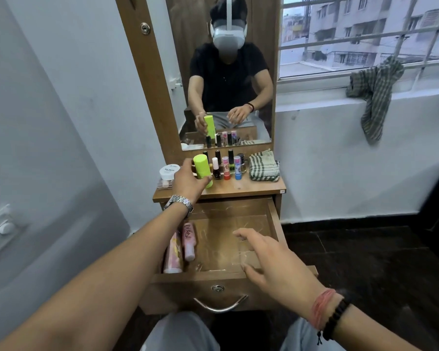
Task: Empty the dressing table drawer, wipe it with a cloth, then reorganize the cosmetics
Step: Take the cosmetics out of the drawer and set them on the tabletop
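Your left hand grips the green bottle, tilted, its base just above the counter, beyond the drawer. Your right hand, fingers relaxed and spread, hovers nearer the drawer's bare right half; the pink bottles lie lengthwise at left.

White walls; dark tiled floor. Barred window at right admits daylight. Checked cloth hangs over white sill.
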